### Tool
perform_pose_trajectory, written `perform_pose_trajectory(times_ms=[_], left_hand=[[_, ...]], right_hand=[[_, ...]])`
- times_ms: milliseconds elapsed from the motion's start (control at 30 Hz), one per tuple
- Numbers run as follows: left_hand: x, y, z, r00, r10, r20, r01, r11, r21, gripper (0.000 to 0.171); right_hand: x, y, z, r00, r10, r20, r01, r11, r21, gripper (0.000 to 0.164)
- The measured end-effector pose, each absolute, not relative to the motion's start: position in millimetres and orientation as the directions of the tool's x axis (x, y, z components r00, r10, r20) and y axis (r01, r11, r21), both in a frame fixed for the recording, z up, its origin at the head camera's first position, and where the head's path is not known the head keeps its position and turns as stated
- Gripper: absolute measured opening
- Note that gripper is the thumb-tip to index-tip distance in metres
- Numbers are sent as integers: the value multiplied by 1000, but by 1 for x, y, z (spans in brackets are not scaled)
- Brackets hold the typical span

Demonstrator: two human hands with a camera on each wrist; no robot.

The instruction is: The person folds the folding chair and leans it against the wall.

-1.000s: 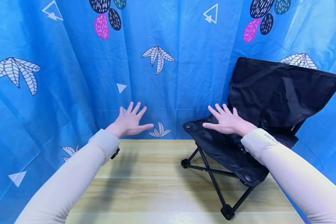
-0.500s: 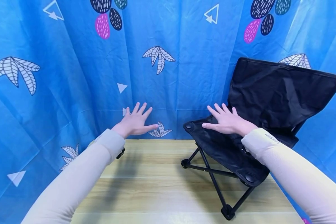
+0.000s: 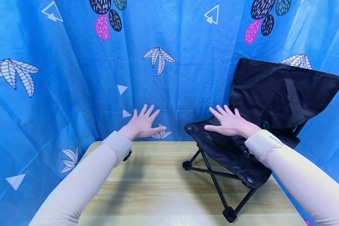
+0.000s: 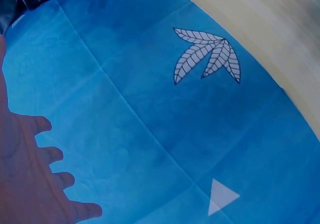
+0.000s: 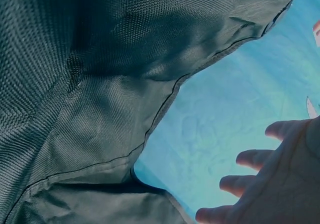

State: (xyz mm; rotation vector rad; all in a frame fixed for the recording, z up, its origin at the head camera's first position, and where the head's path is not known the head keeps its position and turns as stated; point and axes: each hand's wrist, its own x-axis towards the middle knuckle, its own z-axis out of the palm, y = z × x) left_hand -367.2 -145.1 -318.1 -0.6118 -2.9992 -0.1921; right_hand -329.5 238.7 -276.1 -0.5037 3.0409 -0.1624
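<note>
A black folding camp chair (image 3: pixel 277 94) with a fabric seat and back stands at the right of the wooden tabletop, on crossed metal legs. My right hand (image 3: pixel 228 122) is held out over its seat, fingers spread, holding nothing. In the right wrist view the chair's fabric (image 5: pixel 100 109) fills the left side, and the right hand (image 5: pixel 280 184) shows at the lower right. To the left of the chair, my left hand (image 3: pixel 142 124) hovers above the table's far edge, fingers spread and holding nothing. The left wrist view has the left hand (image 4: pixel 35 174) against blue cloth.
A blue curtain (image 3: pixel 164 91) printed with leaves, triangles and drops hangs behind and along both sides. The light wooden tabletop (image 3: pixel 152 188) spreads below the hands, its far edge close to the curtain. The chair's front foot (image 3: pixel 229 214) rests near the right front.
My left hand has drifted to the right, closer to the chair, with fingers still spread. The right hand and the chair hold their places.
</note>
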Motion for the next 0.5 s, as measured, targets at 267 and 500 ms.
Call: perform_pose_trajectory(times_ms=[267,500], left_hand=[[-371,-130,-322,-906,411,103,421,901,106,102],[-374,-118,-326,-897,431,99,441,890,119,102]], right_hand=[[-329,241,-279,-945,-324,-39,-318,942,-107,105],[-330,242,-282,-946,-322,-38,-317,943,-100,106]])
